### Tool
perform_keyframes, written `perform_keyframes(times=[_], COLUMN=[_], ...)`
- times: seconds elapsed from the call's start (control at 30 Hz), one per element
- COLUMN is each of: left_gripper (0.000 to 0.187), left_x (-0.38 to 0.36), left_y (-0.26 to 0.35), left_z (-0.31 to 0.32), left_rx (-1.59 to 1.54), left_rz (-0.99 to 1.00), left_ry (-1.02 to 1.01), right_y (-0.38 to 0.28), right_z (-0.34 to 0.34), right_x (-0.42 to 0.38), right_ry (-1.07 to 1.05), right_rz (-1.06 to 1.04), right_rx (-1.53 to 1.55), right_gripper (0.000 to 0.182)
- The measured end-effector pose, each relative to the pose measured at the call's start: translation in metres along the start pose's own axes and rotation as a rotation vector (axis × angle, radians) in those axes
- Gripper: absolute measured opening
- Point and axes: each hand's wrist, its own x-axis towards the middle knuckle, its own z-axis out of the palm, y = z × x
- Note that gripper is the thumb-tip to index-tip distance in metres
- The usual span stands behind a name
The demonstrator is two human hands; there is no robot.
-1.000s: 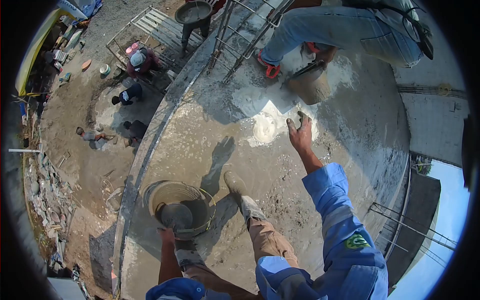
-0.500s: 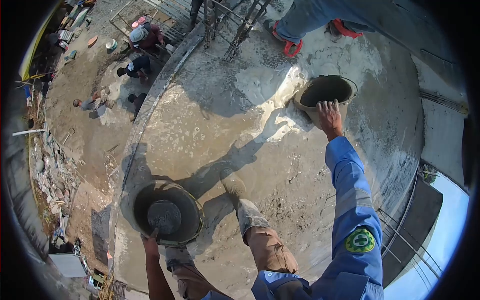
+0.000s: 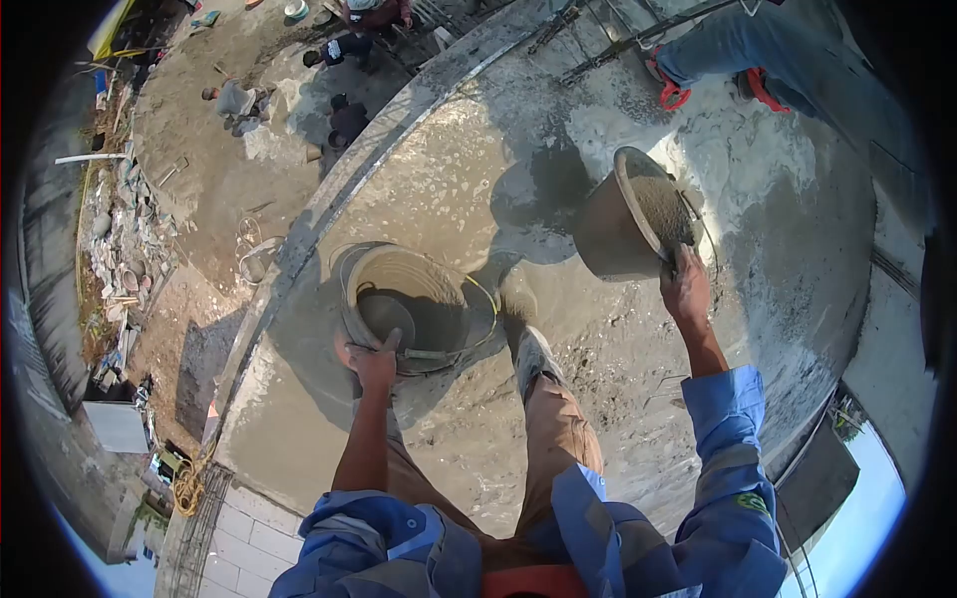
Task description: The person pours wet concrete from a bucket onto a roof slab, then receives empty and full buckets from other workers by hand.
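My left hand is closed on the near rim of a bucket. Its mouth faces up toward me, showing sunlit ribbed inner walls and a round grey bottom. To the right, my right hand grips the rim of a second bucket, which is tilted with its mouth toward the right. Grey wet concrete mix lies inside that one. Both buckets have thin wire handles hanging at the side. Whether the left bucket touches the slab cannot be made out.
Wet grey concrete slab lies under my feet, its raised edge dropping to a lower yard. Several people, one crouching in grey, are down there. Another person's jeans and red-strapped footwear are at upper right, near rebar.
The right bucket has turned and tilted, so the mix inside now shows. My left hand and its bucket have moved up and right in view. The whole view has shifted.
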Motion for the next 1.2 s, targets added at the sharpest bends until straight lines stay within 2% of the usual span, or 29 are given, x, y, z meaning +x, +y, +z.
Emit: perform_keyframes(times=[0.03, 0.07, 0.1, 0.17, 0.23, 0.3, 0.37, 0.4, 0.43, 0.5, 0.53, 0.6, 0.63, 0.7, 0.73, 0.77, 0.83, 0.87, 0.9, 0.97, 1.03, 1.1, 1.13, 1.17, 1.2], left_gripper=[0.127, 0.127, 0.127, 0.128, 0.130, 0.130, 0.127, 0.116, 0.116, 0.106, 0.106, 0.094, 0.094, 0.094, 0.106, 0.106, 0.122, 0.134, 0.134, 0.140, 0.144, 0.142, 0.142, 0.140, 0.139], left_x=[0.008, 0.010, 0.007, 0.001, -0.011, -0.006, -0.010, -0.018, -0.015, 0.008, 0.017, 0.039, 0.041, 0.030, 0.030, 0.036, 0.052, 0.056, 0.056, 0.052, 0.058, 0.063, 0.061, 0.059, 0.058], left_y=[-0.012, -0.021, -0.024, -0.014, -0.009, -0.026, -0.031, -0.029, -0.040, -0.073, -0.087, -0.115, -0.103, -0.073, -0.065, -0.065, -0.072, -0.075, -0.074, -0.070, -0.077, -0.085, -0.089, -0.092, -0.093], left_z=[0.012, 0.019, 0.023, 0.025, 0.012, 0.020, 0.011, -0.003, 0.002, 0.029, 0.042, 0.054, 0.031, -0.013, -0.028, -0.029, -0.035, -0.043, -0.052, -0.063, -0.061, -0.055, -0.052, -0.050, -0.046], left_rx=[0.061, 0.086, 0.112, 0.103, -0.041, -0.019, -0.087, -0.097, -0.121, -0.465, -0.487, -0.025, -0.023, -0.462, -0.421, -0.425, -0.449, -0.427, -0.429, -0.266, -0.236, -0.296, -0.287, -0.370, -0.454], left_rz=[-0.049, -0.012, -0.018, -0.005, -0.034, 0.003, 0.063, 0.062, 0.063, 0.152, 0.164, 0.708, 0.700, 0.131, 0.125, 0.119, -0.043, 0.035, 0.035, 0.012, 0.029, -0.004, -0.004, -0.055, -0.103], left_ry=[-0.072, -0.094, -0.073, -0.050, -0.018, 0.043, 0.095, 0.057, 0.056, 0.053, 0.074, 0.119, 0.137, -0.101, -0.120, -0.112, -0.251, -0.269, -0.253, -0.377, -0.399, -0.461, -0.461, -0.450, -0.438], right_y=[-0.031, -0.064, -0.097, -0.153, -0.207, -0.253, -0.295, -0.314, -0.333, -0.359, -0.369, -0.385, -0.398, -0.412, -0.422, -0.431, -0.449, -0.455, -0.460, -0.466, -0.469, -0.469, -0.465, -0.464, -0.463], right_z=[-0.002, -0.007, -0.011, 0.000, 0.009, 0.028, 0.046, 0.061, 0.079, 0.123, 0.133, 0.151, 0.148, 0.130, 0.126, 0.132, 0.146, 0.145, 0.145, 0.143, 0.150, 0.161, 0.158, 0.156, 0.152], right_x=[-0.017, -0.029, -0.040, -0.063, -0.080, -0.096, -0.107, -0.114, -0.120, -0.136, -0.138, -0.141, -0.138, -0.143, -0.146, -0.151, -0.161, -0.167, -0.171, -0.179, -0.189, -0.195, -0.196, -0.197, -0.195], right_ry=[0.044, 0.057, 0.017, 0.067, 0.039, -0.049, -0.125, -0.148, -0.169, -0.017, -0.022, -0.013, -0.014, -0.139, -0.141, -0.146, -0.108, -0.172, -0.172, -0.235, -0.160, 0.042, -0.192, -0.188, -0.272], right_rz=[0.097, 0.127, 0.190, 0.122, 0.078, 0.064, -0.040, -0.067, -0.098, -0.192, -0.158, -0.099, -0.115, -0.070, -0.077, -0.086, -0.065, -0.058, -0.069, -0.100, -0.130, -0.255, -0.150, -0.142, -0.115], right_rx=[0.206, 0.375, 0.450, 0.455, 0.574, 0.585, 0.573, 0.566, 0.561, 0.594, 0.604, 0.646, 0.657, 0.679, 0.715, 0.717, 0.732, 0.772, 0.783, 0.740, 0.758, 0.655, 0.720, 0.727, 0.777], right_gripper=[0.026, 0.021, 0.020, 0.023, 0.025, 0.026, 0.029, 0.027, 0.026, 0.029, 0.030, 0.029, 0.029, 0.029, 0.029, 0.029, 0.026, 0.026, 0.026, 0.033, 0.033, 0.036, 0.041, 0.041, 0.043])
